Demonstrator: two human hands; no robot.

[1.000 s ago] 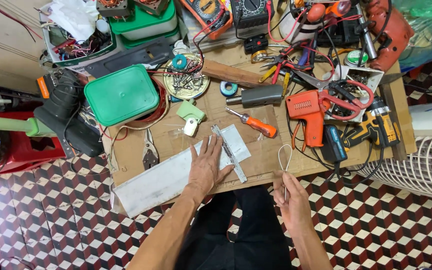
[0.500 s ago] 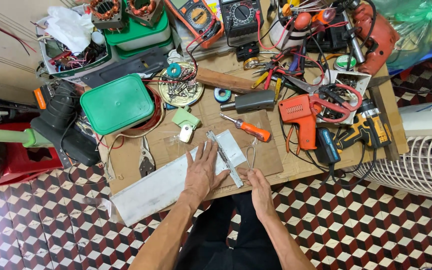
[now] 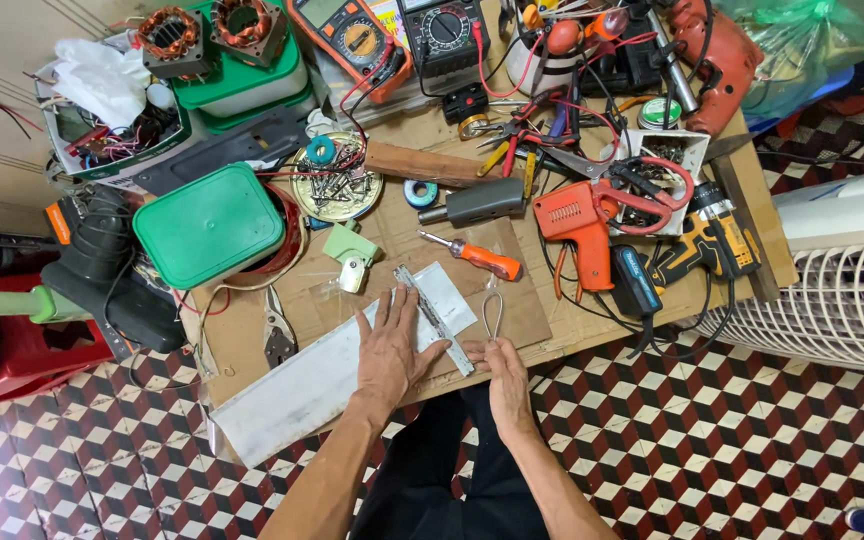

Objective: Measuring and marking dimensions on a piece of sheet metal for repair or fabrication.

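Note:
My left hand (image 3: 392,350) lies flat, fingers spread, on a long white strip (image 3: 292,390) that rests on the cardboard-covered table (image 3: 527,320). A metal ruler (image 3: 430,312) lies slantwise across the strip, just right of the left fingers. My right hand (image 3: 504,378) is at the table's near edge, its thumb by the ruler's lower end. Its fingertips pinch a thin wire loop (image 3: 492,312) that points away from me. An orange-handled screwdriver (image 3: 474,257) lies just beyond the ruler.
A green lidded box (image 3: 210,225), pliers (image 3: 277,335), a tin of screws (image 3: 337,185), an orange glue gun (image 3: 577,230), a cordless drill (image 3: 697,250), meters (image 3: 352,40) and motor windings (image 3: 170,38) crowd the table. A white fan guard (image 3: 842,300) stands at the right, over tiled floor (image 3: 752,450).
My right hand has moved left from beyond the table's edge to the ruler's lower end, bringing the wire loop along. My left hand has stayed pressed on the white strip.

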